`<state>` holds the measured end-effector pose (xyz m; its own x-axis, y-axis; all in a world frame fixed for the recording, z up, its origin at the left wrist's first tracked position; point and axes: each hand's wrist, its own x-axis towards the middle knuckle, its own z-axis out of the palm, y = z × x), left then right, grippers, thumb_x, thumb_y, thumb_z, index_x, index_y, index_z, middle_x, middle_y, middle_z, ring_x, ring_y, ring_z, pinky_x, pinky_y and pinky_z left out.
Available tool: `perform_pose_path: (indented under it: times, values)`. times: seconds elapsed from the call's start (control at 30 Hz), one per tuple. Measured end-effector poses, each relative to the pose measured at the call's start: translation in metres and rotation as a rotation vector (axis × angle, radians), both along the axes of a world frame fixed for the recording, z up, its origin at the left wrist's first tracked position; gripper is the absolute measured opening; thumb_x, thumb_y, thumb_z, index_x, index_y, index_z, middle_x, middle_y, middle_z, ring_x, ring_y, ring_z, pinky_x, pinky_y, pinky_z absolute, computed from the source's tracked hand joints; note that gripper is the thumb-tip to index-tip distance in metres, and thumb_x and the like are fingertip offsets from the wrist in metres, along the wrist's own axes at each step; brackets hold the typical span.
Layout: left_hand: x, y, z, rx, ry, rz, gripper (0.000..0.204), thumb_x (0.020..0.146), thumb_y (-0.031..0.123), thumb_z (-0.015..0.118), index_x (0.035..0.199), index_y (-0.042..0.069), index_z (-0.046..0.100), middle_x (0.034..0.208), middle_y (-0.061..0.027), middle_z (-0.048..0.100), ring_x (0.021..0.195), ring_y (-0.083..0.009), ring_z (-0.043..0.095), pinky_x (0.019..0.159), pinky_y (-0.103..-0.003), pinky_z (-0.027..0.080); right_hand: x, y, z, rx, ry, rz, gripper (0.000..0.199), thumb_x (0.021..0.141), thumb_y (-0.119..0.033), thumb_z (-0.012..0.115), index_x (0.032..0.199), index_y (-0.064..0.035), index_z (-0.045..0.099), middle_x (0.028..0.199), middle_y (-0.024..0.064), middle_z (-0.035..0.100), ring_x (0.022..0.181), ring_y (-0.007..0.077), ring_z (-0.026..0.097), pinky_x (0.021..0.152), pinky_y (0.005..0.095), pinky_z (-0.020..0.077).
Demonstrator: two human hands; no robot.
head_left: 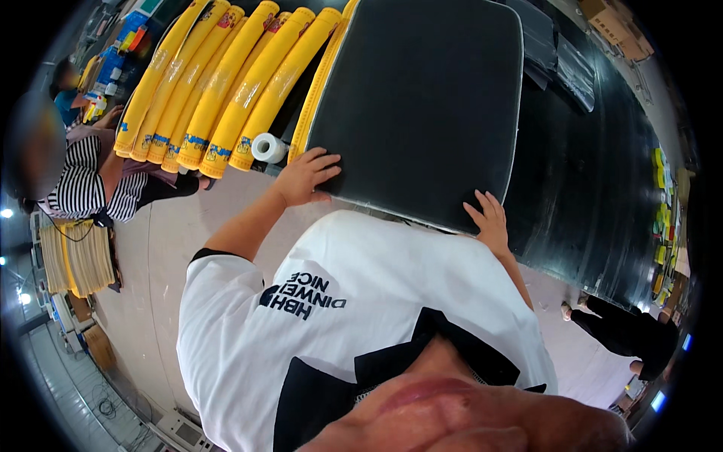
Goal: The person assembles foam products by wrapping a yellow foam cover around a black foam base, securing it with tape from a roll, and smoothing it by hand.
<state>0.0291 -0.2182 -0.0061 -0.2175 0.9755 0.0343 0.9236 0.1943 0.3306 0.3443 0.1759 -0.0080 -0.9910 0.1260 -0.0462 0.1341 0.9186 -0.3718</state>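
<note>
A large dark grey padded panel with a pale edge lies on the black worktable in front of me. My left hand rests flat on its near left corner, fingers spread. My right hand presses on its near right edge, fingers apart. Neither hand holds anything. My white and black shirt hides the table's front edge below the panel.
Several long yellow padded rolls lie side by side left of the panel, with a white tape roll at their near end. A person in a striped top sits at the left. Black sheet material covers the table to the right.
</note>
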Motion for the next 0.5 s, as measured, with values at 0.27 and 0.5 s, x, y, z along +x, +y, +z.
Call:
perform_pose_path:
  times: [0.27, 0.5]
  values:
    - [0.001, 0.016, 0.008, 0.040, -0.152, 0.267, 0.013, 0.087, 0.018, 0.069, 0.096, 0.009, 0.071, 0.100, -0.0083, 0.072, 0.096, -0.0312, 0.066, 0.081, -0.042, 0.054, -0.005, 0.008, 0.019, -0.105, -0.031, 0.015, 0.058, 0.073, -0.036, 0.084, 0.125, -0.0159, 0.071, 0.149, 0.0087, 0.052, 0.144, 0.0338, 0.038, 0.117, 0.0482, 0.0295]
    - [-0.012, 0.043, -0.012, 0.194, -0.132, 0.556, 0.018, 0.092, 0.020, 0.067, 0.097, 0.004, 0.073, 0.097, -0.0132, 0.073, 0.089, -0.0356, 0.067, 0.079, -0.043, 0.053, -0.040, -0.021, 0.056, -0.076, -0.360, -0.201, 0.033, 0.096, -0.025, 0.064, 0.127, -0.0156, 0.069, 0.131, 0.0043, 0.067, 0.126, 0.0226, 0.058, 0.112, 0.0395, 0.0393]
